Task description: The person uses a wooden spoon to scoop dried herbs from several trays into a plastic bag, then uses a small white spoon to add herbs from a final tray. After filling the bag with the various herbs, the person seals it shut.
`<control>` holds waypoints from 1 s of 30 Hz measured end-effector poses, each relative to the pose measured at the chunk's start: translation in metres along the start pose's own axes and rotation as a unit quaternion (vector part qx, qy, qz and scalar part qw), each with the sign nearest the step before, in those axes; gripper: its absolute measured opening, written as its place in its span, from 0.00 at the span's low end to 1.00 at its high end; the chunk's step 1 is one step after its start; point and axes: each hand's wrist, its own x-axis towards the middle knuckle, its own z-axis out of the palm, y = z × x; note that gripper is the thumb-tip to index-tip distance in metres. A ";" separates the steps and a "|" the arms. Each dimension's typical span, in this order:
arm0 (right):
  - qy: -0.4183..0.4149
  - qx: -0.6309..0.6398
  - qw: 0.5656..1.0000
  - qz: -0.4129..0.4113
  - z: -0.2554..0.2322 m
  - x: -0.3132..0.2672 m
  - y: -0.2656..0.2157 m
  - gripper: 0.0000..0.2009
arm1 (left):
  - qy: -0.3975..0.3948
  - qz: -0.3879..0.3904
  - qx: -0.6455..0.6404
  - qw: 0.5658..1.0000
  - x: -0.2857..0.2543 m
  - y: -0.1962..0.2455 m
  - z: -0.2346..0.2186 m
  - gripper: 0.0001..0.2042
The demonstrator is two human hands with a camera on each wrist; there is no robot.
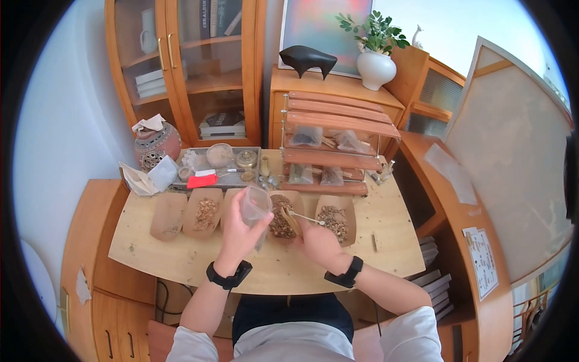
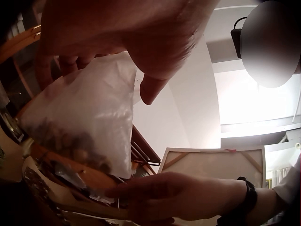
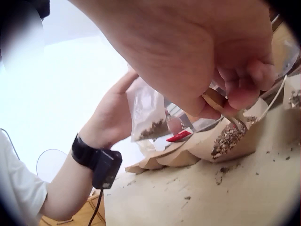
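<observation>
Kraft-paper trays (image 1: 166, 211) stood five in a row on the table (image 1: 386, 259), the second, fourth and fifth holding brown dried pieces. The left hand (image 1: 239, 232) had its fingers curled round a translucent bag (image 2: 94, 113), dark bits at its bottom, hiding much of the third tray. The right hand's (image 1: 322, 244) fingers clamped wooden tongs (image 3: 215, 97) at the fourth. Behind stood a slatted rack (image 1: 332, 159) bearing filled bags, then a grey tray (image 1: 228, 180).

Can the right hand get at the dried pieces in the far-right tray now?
Probably yes: the right hand, gripping a wooden tool, is close beside that open tray; only a thin pale stick appears to reach over its dried pieces.
</observation>
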 end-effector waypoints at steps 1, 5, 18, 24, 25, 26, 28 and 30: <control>0.026 0.024 0.999 -0.008 -0.008 -0.002 0.004 0.24 | -0.001 0.008 0.003 1.000 0.000 0.000 0.003 0.35; 0.053 0.112 0.991 0.055 -0.059 -0.024 0.030 0.18 | -0.020 0.006 -0.008 1.000 0.002 0.001 0.013 0.35; -0.037 0.109 0.974 0.197 -0.091 -0.059 0.085 0.12 | -0.056 -0.010 -0.087 0.995 0.016 0.019 0.060 0.35; -0.058 0.045 0.980 0.182 -0.063 -0.012 0.057 0.14 | -0.034 -0.030 -0.078 0.996 0.012 0.014 0.039 0.35; -0.060 0.041 0.981 0.182 -0.054 -0.003 0.057 0.15 | -0.029 -0.029 -0.077 0.996 0.011 0.012 0.035 0.35; -0.062 0.037 0.981 0.181 -0.048 0.003 0.058 0.15 | -0.027 -0.035 -0.075 0.996 0.009 0.012 0.031 0.35; -0.074 0.034 0.983 0.167 -0.039 0.013 0.053 0.15 | -0.017 -0.048 -0.069 0.996 0.007 0.013 0.018 0.35; -0.091 0.030 0.982 0.161 -0.033 0.018 0.051 0.16 | -0.010 -0.037 -0.064 0.997 0.005 0.006 0.013 0.34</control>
